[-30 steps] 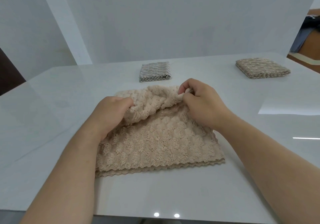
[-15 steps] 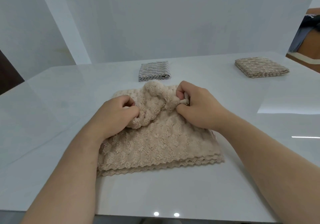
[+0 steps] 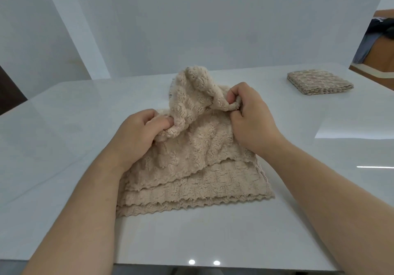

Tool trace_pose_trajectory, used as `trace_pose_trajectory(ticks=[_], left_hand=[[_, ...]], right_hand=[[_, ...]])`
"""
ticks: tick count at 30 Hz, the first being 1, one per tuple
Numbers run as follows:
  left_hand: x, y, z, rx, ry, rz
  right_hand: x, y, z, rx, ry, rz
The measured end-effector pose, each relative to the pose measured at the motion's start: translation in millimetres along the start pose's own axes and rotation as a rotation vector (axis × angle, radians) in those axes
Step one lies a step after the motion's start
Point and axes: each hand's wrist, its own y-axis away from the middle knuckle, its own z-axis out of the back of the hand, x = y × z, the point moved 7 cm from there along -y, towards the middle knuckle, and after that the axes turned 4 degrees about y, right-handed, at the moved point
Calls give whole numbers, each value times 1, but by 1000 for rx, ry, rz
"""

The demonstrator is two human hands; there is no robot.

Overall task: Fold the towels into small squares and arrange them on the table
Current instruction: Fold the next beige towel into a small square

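1. Head cam, looking down on a fluffy beige towel (image 3: 191, 174) in the middle of a glossy white counter (image 3: 64, 129), right in front of the person.
2. Near part lying flat in layers, wavy hems stacked along the front edge, with the top layer's hem sitting a bit back from the ones underneath.
3. Far part bunched up and held off the counter in a floppy peak between both hands.
4. Left hand (image 3: 136, 136) curled, fingers (image 3: 164, 123) pinching the left end of that raised fold.
5. Right hand (image 3: 251, 119) same deal, fingers (image 3: 234, 100) curled tight around a wad of the right end, a little higher than the left.
6. Folded tan towel (image 3: 317, 83) parked flat near the far right corner as a neat square stack, well apart from both hands.
7. Plain white wall (image 3: 191, 19) behind it all.
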Motion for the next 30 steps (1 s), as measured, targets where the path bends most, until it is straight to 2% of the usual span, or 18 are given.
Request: trace_pose_trajectory(ticks=[4,10,12,18,30], left_hand=[[1,0,2,-45,26,-12],[12,-4,9,-137,333,34],[14,-5,10,-163,371,27],[19,-8,18,-294,257,-24],[26,-13,18,-309,-26,-34]], right_hand=[[-6,-2,7,-52,35,-35],[-15,-5,14,-122,53,-102],[-17,-6,15,-120,62,-112],[-20,-8,16,-89,141,-96],[-34,-9,9,-13,289,-120]])
